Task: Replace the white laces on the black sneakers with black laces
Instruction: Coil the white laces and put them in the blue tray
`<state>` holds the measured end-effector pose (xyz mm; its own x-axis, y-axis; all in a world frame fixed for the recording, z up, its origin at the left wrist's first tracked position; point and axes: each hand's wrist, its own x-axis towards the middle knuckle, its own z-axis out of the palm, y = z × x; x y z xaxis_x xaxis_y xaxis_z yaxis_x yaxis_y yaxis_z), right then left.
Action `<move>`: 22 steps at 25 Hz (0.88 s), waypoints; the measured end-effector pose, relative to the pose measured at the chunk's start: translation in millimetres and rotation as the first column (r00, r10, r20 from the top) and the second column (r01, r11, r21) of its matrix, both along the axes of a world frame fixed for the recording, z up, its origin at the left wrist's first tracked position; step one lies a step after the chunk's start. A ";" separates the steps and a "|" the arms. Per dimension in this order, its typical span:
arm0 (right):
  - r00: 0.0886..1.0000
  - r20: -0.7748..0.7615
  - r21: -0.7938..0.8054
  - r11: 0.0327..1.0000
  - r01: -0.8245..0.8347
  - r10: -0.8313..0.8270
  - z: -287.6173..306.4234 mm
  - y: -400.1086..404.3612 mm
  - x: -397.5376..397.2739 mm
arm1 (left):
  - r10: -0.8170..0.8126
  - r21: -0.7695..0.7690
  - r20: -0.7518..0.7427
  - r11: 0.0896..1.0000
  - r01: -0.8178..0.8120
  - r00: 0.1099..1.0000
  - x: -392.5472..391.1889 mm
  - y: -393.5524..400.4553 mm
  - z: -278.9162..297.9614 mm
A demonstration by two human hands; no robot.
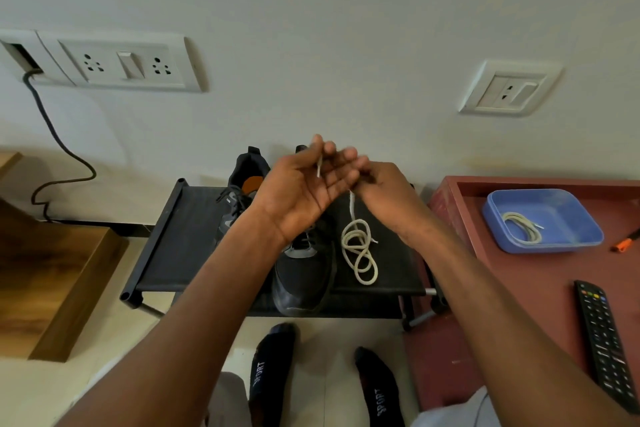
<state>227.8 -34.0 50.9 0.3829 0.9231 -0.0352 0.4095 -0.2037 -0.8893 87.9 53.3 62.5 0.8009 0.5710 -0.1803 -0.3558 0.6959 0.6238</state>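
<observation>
I see a black shoe rack (166,236) on the floor (104,381) carrying two black sneakers (301,274) and a coiled white lace (360,253), beside a red tabletop (540,274) bearing a blue tray (588,232), a remote (604,340) and an orange tool (625,241).

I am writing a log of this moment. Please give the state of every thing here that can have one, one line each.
left hand: palm up, pinches the lace tip
right hand: holds the white lace
white lace: out of the shoe, hanging in loops
near sneaker: white lace removed
far sneaker: laced black
blue tray: holds another white lace
</observation>
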 end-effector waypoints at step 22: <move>0.988 -0.150 -0.027 0.999 -0.047 0.043 1.3 12.6 -15.8 | -0.126 -0.064 0.124 0.989 0.135 0.984 -13.3 18.6 -2.1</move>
